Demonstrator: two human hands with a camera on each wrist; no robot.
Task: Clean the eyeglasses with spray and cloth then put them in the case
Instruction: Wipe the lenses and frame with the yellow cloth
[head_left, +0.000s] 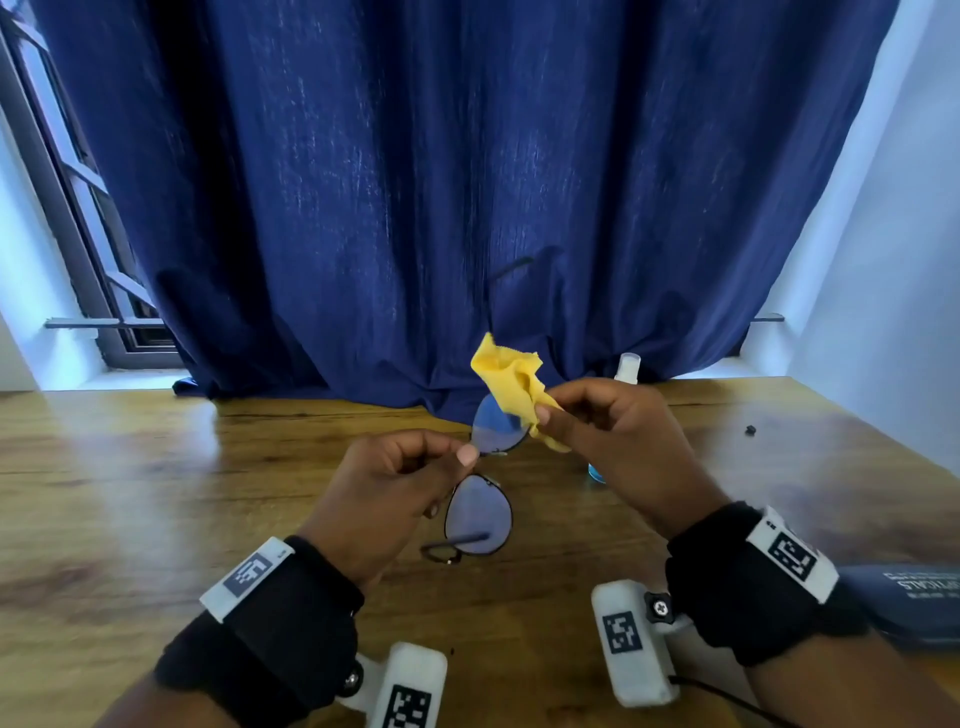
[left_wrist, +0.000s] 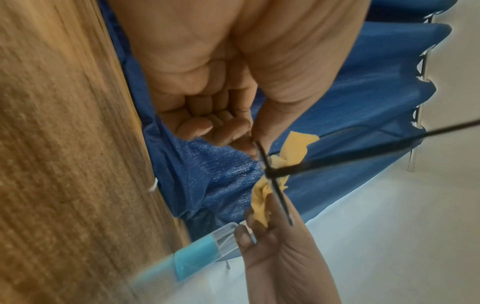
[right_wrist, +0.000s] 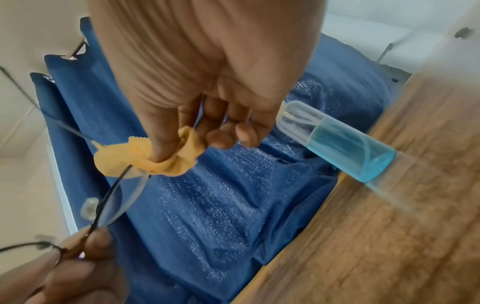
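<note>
Thin black-framed eyeglasses (head_left: 480, 512) hang above the wooden table (head_left: 156, 478), one lens above the other. My left hand (head_left: 395, 488) pinches the frame at the bridge between thumb and forefinger. My right hand (head_left: 597, 431) pinches a crumpled yellow cloth (head_left: 511, 376) over the rim of the upper lens (head_left: 496, 423). The right wrist view shows the cloth (right_wrist: 145, 158) wrapped round the lens edge (right_wrist: 114, 203), thumb on top. In the left wrist view the frame (left_wrist: 275, 183) runs edge-on past the cloth (left_wrist: 262, 201). The spray bottle (head_left: 626, 371) with blue liquid stands behind my right hand.
A dark glasses case (head_left: 914, 597) lies at the table's right edge by my right wrist. A blue curtain (head_left: 415, 208) hangs behind the table's far edge. A small black bit (head_left: 749, 429) lies on the right of the table. A window (head_left: 67, 208) is at the left.
</note>
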